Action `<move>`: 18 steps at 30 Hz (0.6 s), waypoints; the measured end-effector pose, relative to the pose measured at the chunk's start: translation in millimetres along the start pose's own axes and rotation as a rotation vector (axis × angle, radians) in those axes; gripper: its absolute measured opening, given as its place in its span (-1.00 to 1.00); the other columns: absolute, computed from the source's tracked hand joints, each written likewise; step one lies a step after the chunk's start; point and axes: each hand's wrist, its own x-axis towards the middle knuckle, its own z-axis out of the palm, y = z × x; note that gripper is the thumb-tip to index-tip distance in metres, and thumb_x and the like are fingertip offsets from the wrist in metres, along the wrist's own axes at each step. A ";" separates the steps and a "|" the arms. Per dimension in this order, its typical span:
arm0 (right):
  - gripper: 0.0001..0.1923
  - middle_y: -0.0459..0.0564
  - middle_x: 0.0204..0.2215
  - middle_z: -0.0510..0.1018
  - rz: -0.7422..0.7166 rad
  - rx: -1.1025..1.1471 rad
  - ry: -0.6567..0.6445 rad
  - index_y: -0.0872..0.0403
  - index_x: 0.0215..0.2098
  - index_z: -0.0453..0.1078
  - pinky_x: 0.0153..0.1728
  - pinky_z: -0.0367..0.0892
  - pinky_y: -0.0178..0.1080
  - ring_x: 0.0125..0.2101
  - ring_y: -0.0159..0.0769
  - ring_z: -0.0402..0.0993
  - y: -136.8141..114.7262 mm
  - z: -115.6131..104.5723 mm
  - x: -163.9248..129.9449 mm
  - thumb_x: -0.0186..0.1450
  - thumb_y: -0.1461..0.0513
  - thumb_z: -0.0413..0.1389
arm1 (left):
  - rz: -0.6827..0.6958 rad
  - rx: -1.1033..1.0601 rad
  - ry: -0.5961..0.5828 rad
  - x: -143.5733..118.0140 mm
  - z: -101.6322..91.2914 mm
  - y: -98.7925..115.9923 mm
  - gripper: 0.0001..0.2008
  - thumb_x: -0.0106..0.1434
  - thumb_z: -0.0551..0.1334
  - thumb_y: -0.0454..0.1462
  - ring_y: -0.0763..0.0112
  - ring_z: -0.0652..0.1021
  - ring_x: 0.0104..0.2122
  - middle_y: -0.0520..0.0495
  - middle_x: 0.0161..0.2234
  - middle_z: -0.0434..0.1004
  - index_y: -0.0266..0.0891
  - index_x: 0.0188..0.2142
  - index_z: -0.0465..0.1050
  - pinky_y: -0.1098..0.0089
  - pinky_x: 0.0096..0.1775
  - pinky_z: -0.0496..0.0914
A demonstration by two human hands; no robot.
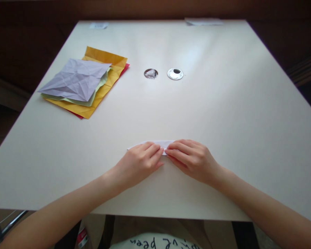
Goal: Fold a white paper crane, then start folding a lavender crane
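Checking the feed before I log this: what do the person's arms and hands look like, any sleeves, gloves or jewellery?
Both arms are bare from the bottom edge of the picture to the fingertips, with no sleeves in view. The left hand and the right hand wear no gloves, and no rings, watch or bracelets show on the fingers or wrists. The nails look short and unpainted. No marks or bandages are visible.
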 end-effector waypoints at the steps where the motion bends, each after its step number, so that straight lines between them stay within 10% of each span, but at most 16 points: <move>1: -0.90 -0.06 -0.39 0.56 -0.008 -0.001 -0.006 0.10 -0.34 0.41 -0.33 0.37 -0.29 -0.34 -0.36 0.46 0.9 -0.8 -0.2 0.25 0.33 0.05 | -0.006 -0.011 -0.009 -1.5 -0.5 0.0 -0.77 0.30 0.07 -0.31 0.30 0.47 -0.22 -0.15 -0.23 0.47 -0.39 -0.10 0.34 0.34 -0.26 0.44; 18: -0.77 0.12 -0.20 0.57 0.056 -0.201 0.041 0.30 -0.19 0.45 -0.16 0.43 -0.21 -0.18 -0.18 0.48 -22.3 10.4 -4.7 0.19 0.42 0.08 | 0.008 0.244 0.257 4.8 15.0 10.4 -0.79 0.23 0.06 -0.51 0.22 0.57 -0.21 -0.27 -0.24 0.56 -0.53 -0.19 0.41 0.34 -0.22 0.50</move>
